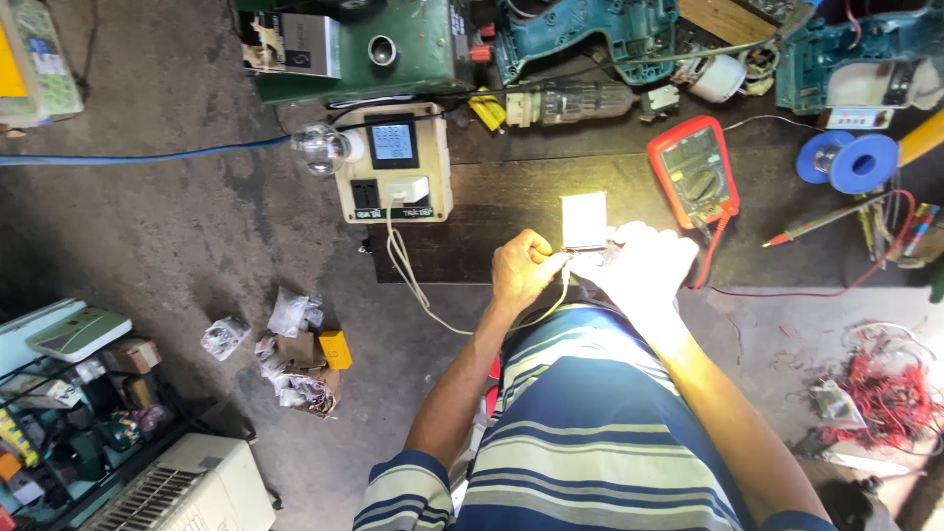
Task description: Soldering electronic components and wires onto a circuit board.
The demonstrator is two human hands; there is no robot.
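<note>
At the centre of the frame, in the single head view, the person's left hand (524, 267) and right hand (641, 264) meet over the near edge of a dark wooden work board (511, 192), both just below a small, brightly glowing square lamp panel (584, 220) that lies flat on the board. The left hand is curled into a closed pinch on a thin pale wire (560, 285) that runs toward the panel, seemingly to keep the lead steady at its end; the right hand is washed out by the glare, its fingers bunched at the panel's lower right corner, and whether it grips anything cannot be told. A white cable (405, 270) loops down from a cream plastic socket box with a small digital screen (393, 162) at the upper centre-left, which stands near enough for the lead to reach the panel. A clear glass bulb (321, 148) juts from the box's left side. To the right of the panel, within easy reach of the right hand, lies a red-cased handheld multimeter (694, 171) with its red lead trailing beside it. Farther right rests a blue plastic spool (848, 160), and two teal power-tool bodies (580, 29) crowd the top edge. At the lower right, a tangle of red wire offcuts (890, 388) lies on the concrete floor.
</note>
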